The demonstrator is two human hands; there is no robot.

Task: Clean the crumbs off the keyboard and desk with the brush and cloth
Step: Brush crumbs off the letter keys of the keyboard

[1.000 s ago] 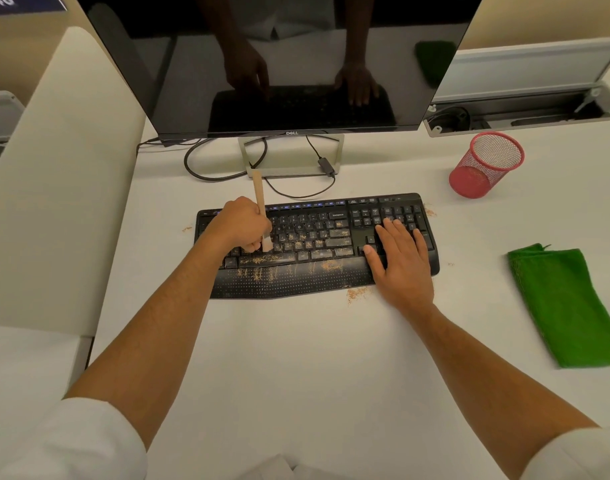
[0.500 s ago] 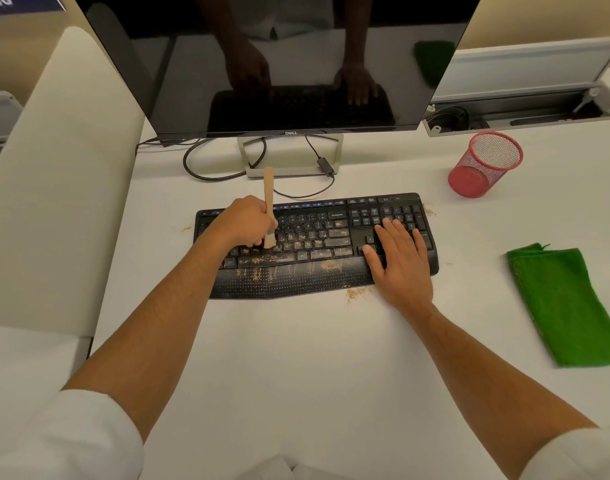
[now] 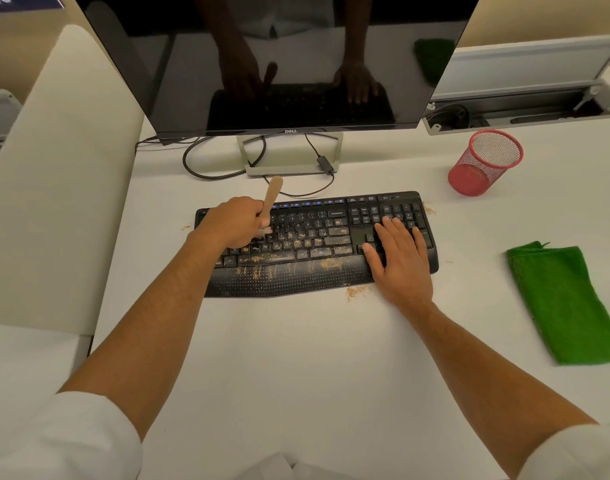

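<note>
A black keyboard [image 3: 317, 237] lies on the white desk [image 3: 296, 358], strewn with tan crumbs [image 3: 258, 259] on its keys and palm rest. My left hand [image 3: 236, 221] grips a small wooden brush [image 3: 272, 197], handle pointing up and away, bristles down on the left-middle keys. My right hand [image 3: 398, 258] rests flat with spread fingers on the keyboard's right end, over the number pad. More crumbs [image 3: 357, 292] lie on the desk by the keyboard's front edge. A folded green cloth [image 3: 566, 303] lies on the desk to the right, untouched.
A dark monitor [image 3: 279, 60] on a silver stand [image 3: 291, 169] stands behind the keyboard, with cables [image 3: 210, 168] looping on the desk. A red mesh cup [image 3: 483, 162] sits at the back right. A cable tray [image 3: 525, 112] is open behind it. A cream partition [image 3: 61, 168] borders the left.
My left hand has shifted the brush slightly right and farther up the keys, tilting the handle to the right. My right hand stays put on the number pad.
</note>
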